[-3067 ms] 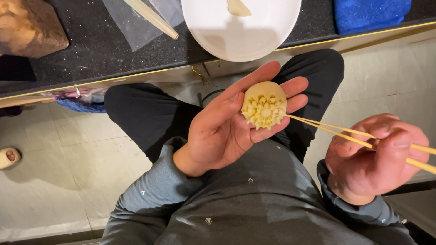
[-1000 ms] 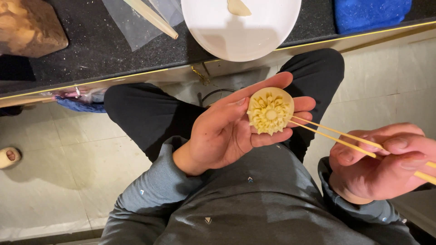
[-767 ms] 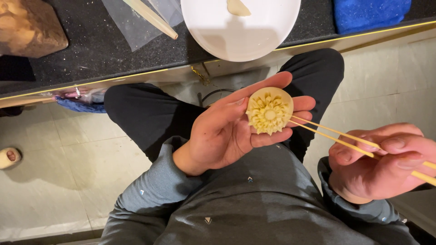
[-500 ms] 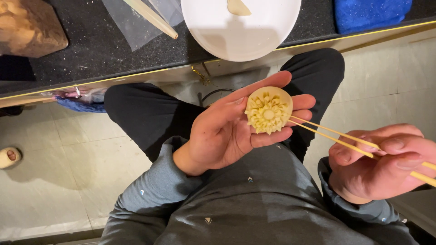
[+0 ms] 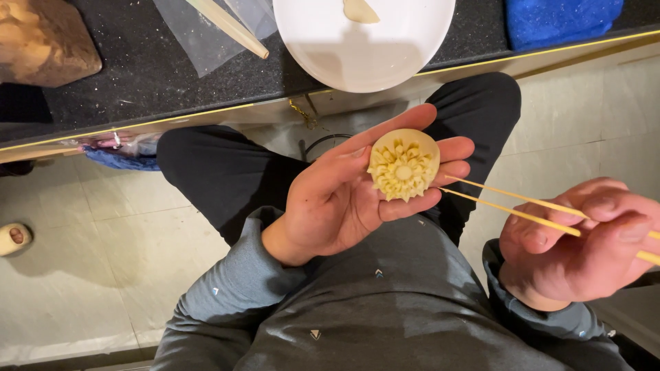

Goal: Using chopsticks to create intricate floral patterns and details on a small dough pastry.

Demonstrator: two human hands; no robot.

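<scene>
The left hand [image 5: 344, 199] lies palm up over the person's lap, fingers spread and relaxed, not clenched; on its fingers rests a round pale dough piece [image 5: 403, 165] cut into a flower shape with petals ringing a small centre. It sits on the fingers rather than in a grip, with the thumb stretched above it. The right hand [image 5: 584, 244] is clenched around a pair of thin chopsticks [image 5: 512, 206], whose tips reach just beside the dough's lower right edge, close to the left fingertips; whether they touch the dough cannot be told. Both arms wear grey sleeves, and dark trousers show beneath. Above the hands runs a black counter [image 5: 137, 82] with a gold edge. On it stands a white plate [image 5: 364, 55] that overhangs the edge and bears a small pale scrap at its top. To the plate's left lie a clear plastic sheet [image 5: 196, 41] and a wooden stick [image 5: 230, 26] across it. A blue cloth [image 5: 560, 20] sits at the far right, a brown lump [image 5: 41, 41] at the far left. The floor [image 5: 103, 268] is pale tile.
</scene>
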